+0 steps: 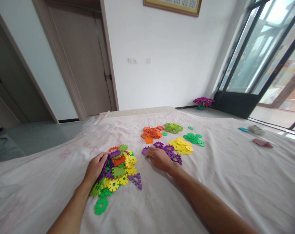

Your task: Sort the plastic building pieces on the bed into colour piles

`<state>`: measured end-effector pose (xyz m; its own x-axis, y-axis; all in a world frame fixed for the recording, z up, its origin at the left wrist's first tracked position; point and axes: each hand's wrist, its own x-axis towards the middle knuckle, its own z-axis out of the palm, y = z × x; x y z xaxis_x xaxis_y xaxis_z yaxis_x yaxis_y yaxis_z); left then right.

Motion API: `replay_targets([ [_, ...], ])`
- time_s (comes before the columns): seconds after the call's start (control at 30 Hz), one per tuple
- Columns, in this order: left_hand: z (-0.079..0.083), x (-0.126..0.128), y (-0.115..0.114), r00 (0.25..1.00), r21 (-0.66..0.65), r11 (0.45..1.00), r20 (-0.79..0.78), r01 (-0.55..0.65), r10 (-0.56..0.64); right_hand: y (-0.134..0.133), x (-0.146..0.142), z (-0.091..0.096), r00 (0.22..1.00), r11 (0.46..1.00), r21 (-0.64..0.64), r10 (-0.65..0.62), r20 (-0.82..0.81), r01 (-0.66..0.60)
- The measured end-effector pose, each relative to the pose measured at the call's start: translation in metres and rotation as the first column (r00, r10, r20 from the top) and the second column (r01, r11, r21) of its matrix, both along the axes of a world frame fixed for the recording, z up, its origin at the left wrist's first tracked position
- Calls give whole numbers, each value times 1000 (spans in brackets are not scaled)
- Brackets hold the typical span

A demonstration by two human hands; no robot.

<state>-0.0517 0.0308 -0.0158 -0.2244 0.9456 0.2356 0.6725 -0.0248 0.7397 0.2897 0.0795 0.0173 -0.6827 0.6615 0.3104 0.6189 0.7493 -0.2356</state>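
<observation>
A mixed heap of plastic gear-shaped toy pieces (118,169) in several colours lies on the pale cloth (210,182). My left hand (95,167) rests on the heap's left side, fingers curled into the pieces. My right hand (159,158) lies palm down on a purple pile (173,152), its fingertips beside a purple piece (145,150). Beyond it lie sorted piles: orange (151,133), light green (173,127), dark green (193,138) and yellow (180,145). A loose green gear (101,205) lies near my left forearm.
A clear plastic bag (96,125) sits at the cloth's far left edge. At the far right lie a blue item (243,129), a small box (256,129) and a dark red object (261,142). A potted purple flower (202,102) stands on the floor by the window.
</observation>
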Motion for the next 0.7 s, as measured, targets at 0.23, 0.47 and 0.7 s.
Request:
replay_targets([
  [0.23, 1, 1, 0, 1000, 10, 1000, 5, -4, 4, -11, -12, 1, 998, 998, -1, 66, -1, -66],
  [0.47, -1, 0, 0, 1000, -7, 1000, 7, 1, 0, -20, -21, 0, 996, 997, 14, 78, 46, -79],
  [0.7, -1, 0, -1, 1000, -12, 1000, 7, 16, -16, -19, -22, -4, 994, 994, 42, 100, 43, -102],
])
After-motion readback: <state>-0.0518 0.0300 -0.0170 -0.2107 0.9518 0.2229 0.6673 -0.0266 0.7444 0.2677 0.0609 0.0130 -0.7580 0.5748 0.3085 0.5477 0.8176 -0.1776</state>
